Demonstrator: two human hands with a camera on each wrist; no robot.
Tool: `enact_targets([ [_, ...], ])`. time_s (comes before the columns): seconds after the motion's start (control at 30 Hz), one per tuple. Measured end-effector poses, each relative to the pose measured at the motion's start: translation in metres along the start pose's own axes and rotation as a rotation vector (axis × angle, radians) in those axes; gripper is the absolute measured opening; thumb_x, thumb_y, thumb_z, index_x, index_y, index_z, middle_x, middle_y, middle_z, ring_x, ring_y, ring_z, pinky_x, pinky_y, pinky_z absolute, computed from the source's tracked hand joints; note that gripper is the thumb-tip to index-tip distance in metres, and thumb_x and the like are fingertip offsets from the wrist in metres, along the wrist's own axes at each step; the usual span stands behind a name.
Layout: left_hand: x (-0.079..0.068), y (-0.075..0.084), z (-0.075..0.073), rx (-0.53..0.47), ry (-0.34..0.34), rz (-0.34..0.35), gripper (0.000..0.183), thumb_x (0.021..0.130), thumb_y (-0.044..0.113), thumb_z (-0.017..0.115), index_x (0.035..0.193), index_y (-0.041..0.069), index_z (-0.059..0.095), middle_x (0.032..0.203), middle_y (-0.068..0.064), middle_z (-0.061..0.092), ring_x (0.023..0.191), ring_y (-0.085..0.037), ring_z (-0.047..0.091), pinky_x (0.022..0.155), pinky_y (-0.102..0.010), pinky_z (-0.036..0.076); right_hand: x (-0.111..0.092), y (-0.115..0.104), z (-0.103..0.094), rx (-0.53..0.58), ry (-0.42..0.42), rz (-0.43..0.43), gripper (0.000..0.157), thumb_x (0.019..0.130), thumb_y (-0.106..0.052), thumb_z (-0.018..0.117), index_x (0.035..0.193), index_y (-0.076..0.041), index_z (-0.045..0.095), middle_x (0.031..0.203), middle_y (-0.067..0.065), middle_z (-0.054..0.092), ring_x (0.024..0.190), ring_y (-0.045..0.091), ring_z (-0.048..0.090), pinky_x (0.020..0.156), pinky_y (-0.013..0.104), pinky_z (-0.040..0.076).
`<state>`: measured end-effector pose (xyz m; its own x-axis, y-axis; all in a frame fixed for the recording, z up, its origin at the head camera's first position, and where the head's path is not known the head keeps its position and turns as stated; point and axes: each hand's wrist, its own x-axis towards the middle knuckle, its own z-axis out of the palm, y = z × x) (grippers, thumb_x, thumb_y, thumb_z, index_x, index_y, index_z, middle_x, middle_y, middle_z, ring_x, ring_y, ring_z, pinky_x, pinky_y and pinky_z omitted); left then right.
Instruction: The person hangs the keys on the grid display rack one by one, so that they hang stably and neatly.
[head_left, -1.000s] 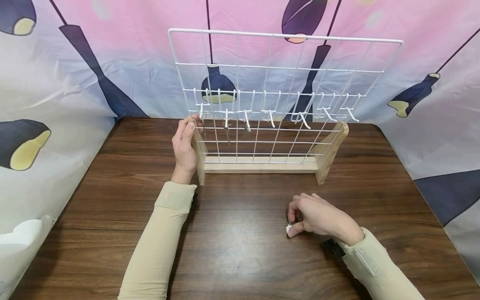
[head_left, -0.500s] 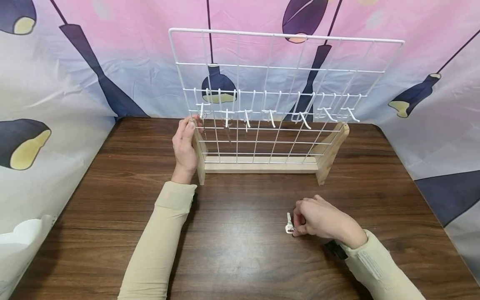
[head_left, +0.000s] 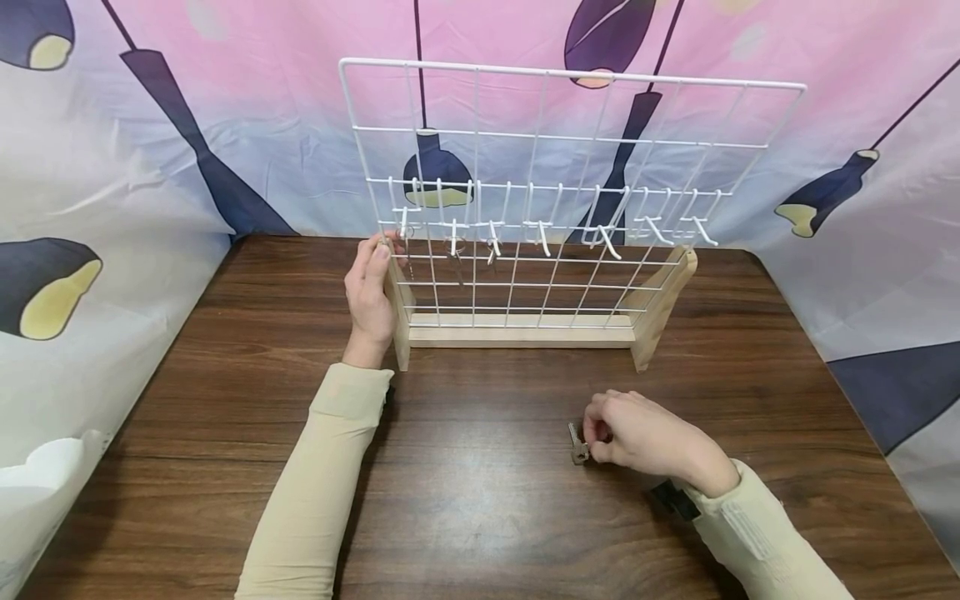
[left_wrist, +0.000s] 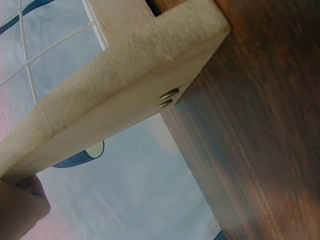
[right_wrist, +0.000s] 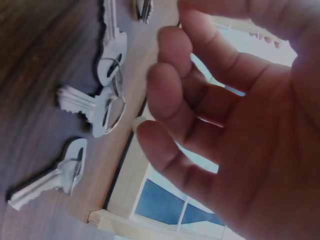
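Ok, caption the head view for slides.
Left hand grips a wire-grid hook rack; right hand pinches a key.

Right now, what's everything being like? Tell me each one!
White wire grid: standing.
Rightmost four white wire hooks: bare.
Thin metal keys farther left: hanging.
Loose silver metal keys: lying on the brown wooden table.
Left hand: gripping the pale wooden side post.
Right hand: curled at a toothed grey metal key; grip unclear.

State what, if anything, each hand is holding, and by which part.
The left hand grips the white wire-grid rack by the top of its pale wooden left upright. Whether the right hand pinches the grey metal key beside it cannot be told.
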<state>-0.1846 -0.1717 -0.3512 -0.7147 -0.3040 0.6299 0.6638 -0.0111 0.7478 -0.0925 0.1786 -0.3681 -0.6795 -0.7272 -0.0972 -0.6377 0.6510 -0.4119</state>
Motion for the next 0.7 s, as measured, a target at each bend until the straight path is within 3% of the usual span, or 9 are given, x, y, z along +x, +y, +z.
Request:
enact_targets([
  [0.13, 0.0, 0.0, 0.0, 0.004, -0.003, 0.0, 0.035, 0.098, 0.016, 0.043, 0.112, -0.011, 0.061, 0.097, -0.004, 0.057, 0.095, -0.042, 0.048, 0.086, -0.04, 0.048, 0.002, 0.0, -0.003, 0.042, 0.03, 0.022, 0.022, 0.078, -0.013, 0.073, 0.076, -0.025, 0.055, 0.079, -0.01, 0.049, 0.072, 0.006, 0.046, 0.062, 0.022, 0.042],
  [0.23, 0.0, 0.0, -0.001, 0.005, -0.006, 0.0, 0.033, 0.098, 0.015, 0.042, 0.111, -0.008, 0.062, 0.097, -0.005, 0.056, 0.095, -0.035, 0.051, 0.085, -0.037, 0.049, 0.004, 0.001, -0.005, 0.076, 0.044, 0.022, 0.019, 0.081, -0.013, 0.071, 0.08, -0.024, 0.056, 0.082, -0.009, 0.051, 0.072, 0.006, 0.047, 0.062, 0.023, 0.043],
  [0.43, 0.0, 0.0, -0.001, -0.001, -0.01, 0.001, 0.035, 0.098, 0.015, 0.043, 0.112, -0.012, 0.06, 0.097, -0.004, 0.056, 0.093, -0.023, 0.054, 0.085, -0.034, 0.049, 0.01, 0.007, -0.009, 0.184, 0.088, -0.041, 0.018, 0.086, -0.009, 0.069, 0.084, -0.023, 0.059, 0.083, -0.012, 0.053, 0.077, 0.008, 0.051, 0.066, 0.024, 0.046],
  [0.57, 0.0, -0.001, -0.001, 0.0, -0.009, -0.001, 0.036, 0.098, 0.015, 0.043, 0.112, -0.014, 0.059, 0.097, -0.004, 0.056, 0.094, -0.028, 0.053, 0.085, -0.034, 0.048, 0.012, 0.009, -0.012, 0.275, 0.13, -0.073, 0.018, 0.089, -0.007, 0.068, 0.087, -0.023, 0.061, 0.083, -0.013, 0.057, 0.076, 0.007, 0.054, 0.065, 0.024, 0.048],
  [0.7, 0.0, -0.001, -0.001, -0.007, -0.006, 0.001, 0.032, 0.098, 0.015, 0.043, 0.111, -0.006, 0.064, 0.097, -0.005, 0.056, 0.094, -0.037, 0.05, 0.085, -0.036, 0.048, 0.015, 0.007, -0.016, 0.373, 0.173, -0.048, 0.012, 0.092, -0.012, 0.067, 0.088, -0.023, 0.063, 0.084, -0.011, 0.061, 0.077, 0.009, 0.057, 0.067, 0.024, 0.05],
])
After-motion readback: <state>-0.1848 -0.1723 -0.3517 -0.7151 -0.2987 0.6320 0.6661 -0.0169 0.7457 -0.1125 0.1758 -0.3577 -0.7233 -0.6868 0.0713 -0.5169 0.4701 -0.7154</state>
